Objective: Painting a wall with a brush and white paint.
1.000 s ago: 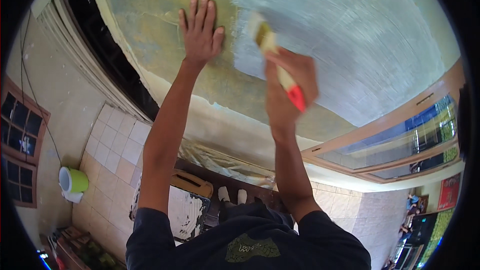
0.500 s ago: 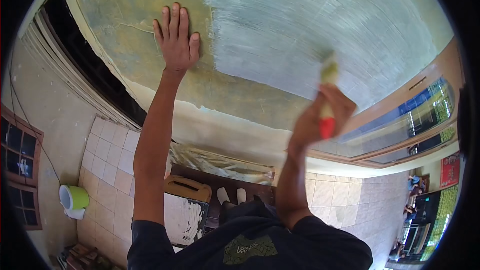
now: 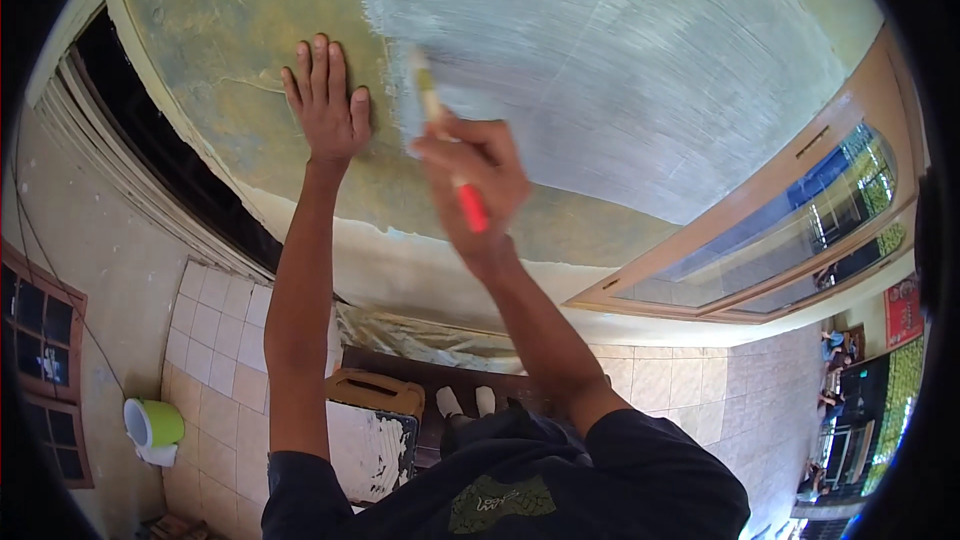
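Note:
My left hand (image 3: 328, 118) lies flat with fingers spread on the bare, mottled olive part of the wall (image 3: 225, 70). In my right hand (image 3: 480, 175) is a paintbrush (image 3: 428, 92) with a pale handle and a red end, my fingers wrapped round the handle. Its bristles, blurred by motion, are at the left border of the pale bluish-white painted patch (image 3: 600, 70). That patch shows curved brush streaks and takes up the wall to the right of my left hand. The brush tip is just right of my left thumb.
A wood-framed window (image 3: 790, 200) edges the wall at right. Below me are a paint-smeared white board (image 3: 365, 450), a tan plastic handle-like piece (image 3: 380, 390) and crumpled sheeting (image 3: 430, 340). A green bucket (image 3: 165, 423) stands on floor tiles at left. Several people sit far right.
My right hand has swept the paintbrush leftward across the painted patch, from near the window to its left border. My left hand stays flat on the wall; the whole view has shifted slightly.

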Action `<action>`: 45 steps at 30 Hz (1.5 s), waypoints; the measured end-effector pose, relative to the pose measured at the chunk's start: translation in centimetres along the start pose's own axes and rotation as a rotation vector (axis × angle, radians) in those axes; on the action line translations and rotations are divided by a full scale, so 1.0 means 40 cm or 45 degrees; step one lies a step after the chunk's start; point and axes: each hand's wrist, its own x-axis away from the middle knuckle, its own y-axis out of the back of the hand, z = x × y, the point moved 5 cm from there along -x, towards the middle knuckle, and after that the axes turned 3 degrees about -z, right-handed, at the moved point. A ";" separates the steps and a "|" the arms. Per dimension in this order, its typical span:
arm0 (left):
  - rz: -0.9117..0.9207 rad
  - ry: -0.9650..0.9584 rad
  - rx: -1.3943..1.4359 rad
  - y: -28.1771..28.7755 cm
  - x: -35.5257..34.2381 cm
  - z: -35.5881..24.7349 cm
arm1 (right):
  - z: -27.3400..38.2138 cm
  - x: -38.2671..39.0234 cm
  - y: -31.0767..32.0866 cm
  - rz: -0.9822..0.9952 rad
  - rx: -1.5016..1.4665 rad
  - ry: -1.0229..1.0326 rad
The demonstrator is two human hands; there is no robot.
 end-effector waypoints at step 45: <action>1.051 0.808 -0.232 0.349 0.400 -0.916 | -0.291 0.491 0.805 0.357 -0.292 -1.393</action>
